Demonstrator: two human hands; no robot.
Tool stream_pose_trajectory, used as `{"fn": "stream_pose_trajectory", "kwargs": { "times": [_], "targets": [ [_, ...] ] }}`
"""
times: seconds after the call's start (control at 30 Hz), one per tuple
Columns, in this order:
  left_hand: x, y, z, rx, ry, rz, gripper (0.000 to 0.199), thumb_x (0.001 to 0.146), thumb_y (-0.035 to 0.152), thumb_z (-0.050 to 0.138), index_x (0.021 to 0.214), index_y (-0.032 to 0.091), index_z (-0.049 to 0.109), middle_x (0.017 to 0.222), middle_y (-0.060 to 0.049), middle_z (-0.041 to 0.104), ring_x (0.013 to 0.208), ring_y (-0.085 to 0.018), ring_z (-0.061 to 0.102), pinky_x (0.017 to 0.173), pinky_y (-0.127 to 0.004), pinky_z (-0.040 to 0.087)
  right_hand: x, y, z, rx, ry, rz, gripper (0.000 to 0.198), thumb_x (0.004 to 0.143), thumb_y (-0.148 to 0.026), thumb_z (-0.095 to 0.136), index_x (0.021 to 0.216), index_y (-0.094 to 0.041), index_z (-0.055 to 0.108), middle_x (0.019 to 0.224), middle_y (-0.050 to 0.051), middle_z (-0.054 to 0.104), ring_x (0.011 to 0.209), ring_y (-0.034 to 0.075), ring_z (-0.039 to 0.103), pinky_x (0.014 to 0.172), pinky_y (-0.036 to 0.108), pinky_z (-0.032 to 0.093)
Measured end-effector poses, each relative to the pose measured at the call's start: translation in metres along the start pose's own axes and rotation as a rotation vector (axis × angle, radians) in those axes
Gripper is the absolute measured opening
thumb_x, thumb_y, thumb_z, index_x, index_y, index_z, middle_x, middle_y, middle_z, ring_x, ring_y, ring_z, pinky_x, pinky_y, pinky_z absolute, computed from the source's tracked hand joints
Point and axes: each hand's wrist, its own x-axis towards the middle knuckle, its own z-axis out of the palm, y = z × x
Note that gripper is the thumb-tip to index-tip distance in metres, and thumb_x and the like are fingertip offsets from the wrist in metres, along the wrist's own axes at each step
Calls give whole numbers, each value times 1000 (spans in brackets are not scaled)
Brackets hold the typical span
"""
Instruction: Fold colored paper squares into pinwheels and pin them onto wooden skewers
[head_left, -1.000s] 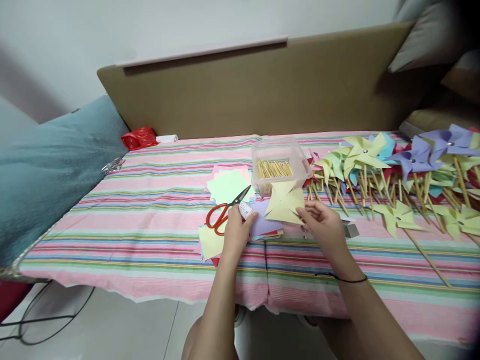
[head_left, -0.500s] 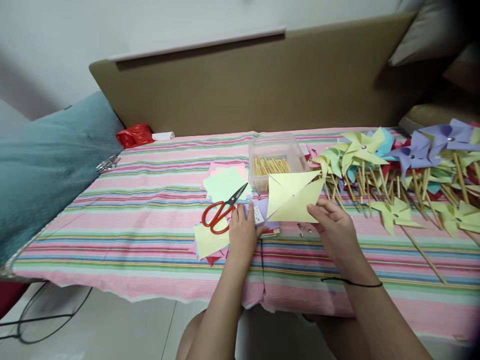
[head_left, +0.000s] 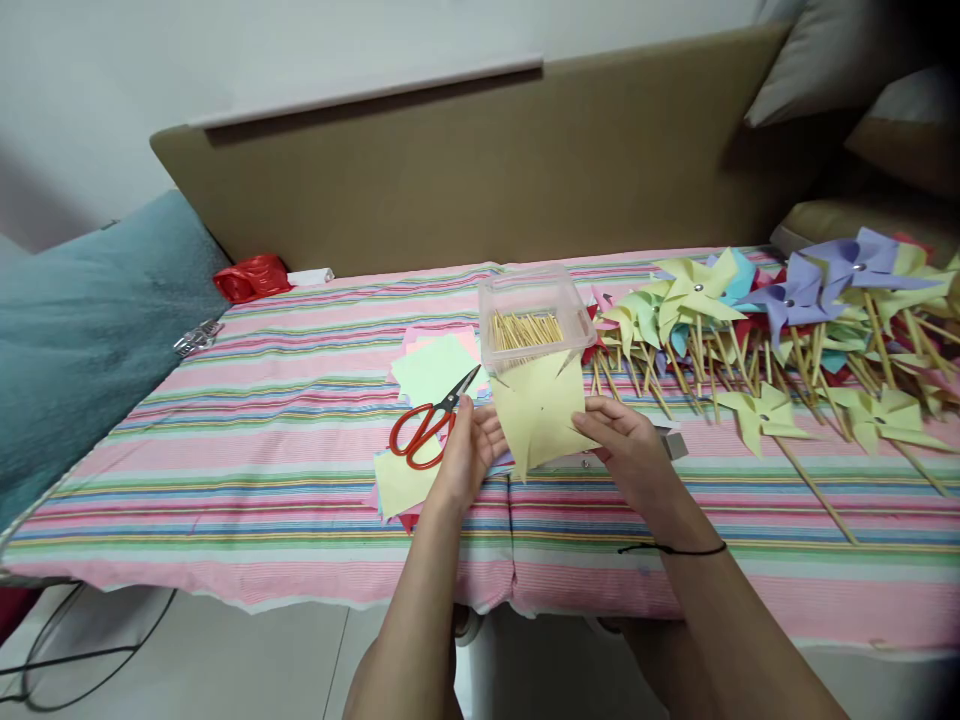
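A pale yellow paper square (head_left: 546, 410) with cuts running in from its corners and a small hole at its middle is held up at its right edge, between the thumb and fingers of my right hand (head_left: 626, 440). My left hand (head_left: 471, 452) is open beside the paper's left edge, palm turned up; whether its fingertips touch the paper I cannot tell. Left of that hand, red-handled scissors (head_left: 426, 432) lie across a stack of light green and pink paper squares (head_left: 435, 368) and a yellow paper sheet (head_left: 405, 486).
Behind the paper stands a clear plastic box (head_left: 577, 328) of thin wooden sticks (head_left: 527, 331). Many finished pinwheels (head_left: 697, 288) crowd the right side. A small grey object (head_left: 675, 445) lies past my right hand. A red plastic bag (head_left: 255, 278) is at the back left.
My left hand has lifted off the papers and turned palm up beside the yellow square. My right hand has brought the square left and tilted it. The small grey object now shows past my right hand.
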Motion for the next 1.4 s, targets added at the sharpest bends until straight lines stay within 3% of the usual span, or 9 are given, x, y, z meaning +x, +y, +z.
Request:
{"fn": "stream_pose_trajectory", "kwargs": {
  "times": [0.3,0.47,0.6,0.7,0.8,0.9,1.0,1.27,1.4],
  "targets": [
    [-9,-4,12,-136,10,-66,65,69,69,59,103,13,68,100,-14,73,100,-29,66,80,-35,54,7,3,-6,-289,54,-44,31,63,-44,74,79,-18,70,70,5,71,57,16,62,45,26,46],
    [-7,-10,11,15,87,-34,50,59,37,81,100,11,69,97,-13,74,86,-26,69,77,-36,54,9,4,-7,-286,44,-23,33,62,-44,76,79,-17,71,70,4,70,55,15,60,45,25,44],
    [-5,-14,11,20,158,22,41,59,29,82,93,9,71,97,-14,74,84,-25,70,75,-35,54,9,5,-8,-212,37,-33,32,71,-46,72,85,-17,71,64,1,67,52,11,58,47,22,45],
    [-3,-12,10,-44,256,95,39,59,26,81,94,10,71,100,-13,74,88,-26,70,78,-35,54,7,4,-11,-119,76,-90,42,81,-48,63,115,-23,63,81,3,71,67,14,66,58,24,53],
    [-2,-8,8,-99,356,164,38,59,24,81,93,10,71,99,-13,74,94,-26,69,81,-35,54,5,4,-11,-106,-31,-153,50,84,-45,60,132,-33,49,114,5,68,94,19,68,78,32,56],
    [-1,-7,8,-151,402,203,40,59,22,81,95,10,71,101,-12,74,96,-25,68,83,-34,54,3,8,-6,-185,-247,-164,40,86,-39,60,125,-32,57,125,4,63,108,21,63,89,37,54],
    [-2,-8,12,-171,376,188,39,59,23,81,95,10,70,103,-13,73,95,-25,69,82,-34,54,3,16,5,-263,-357,-194,31,85,-35,59,115,-28,66,114,3,69,102,21,66,88,38,54],
    [-3,-7,13,-175,256,149,40,64,26,78,100,11,68,103,-12,72,92,-23,68,79,-32,54,5,18,10,-299,-105,-238,15,73,-32,70,84,-23,76,88,3,75,84,21,70,74,35,58],
    [-3,4,3,-164,179,76,40,75,47,66,97,14,68,95,-10,73,86,-22,69,75,-31,55,6,11,1,-287,-93,-208,18,68,-35,75,82,-23,76,87,4,75,82,22,70,72,36,60]
  ]
}}
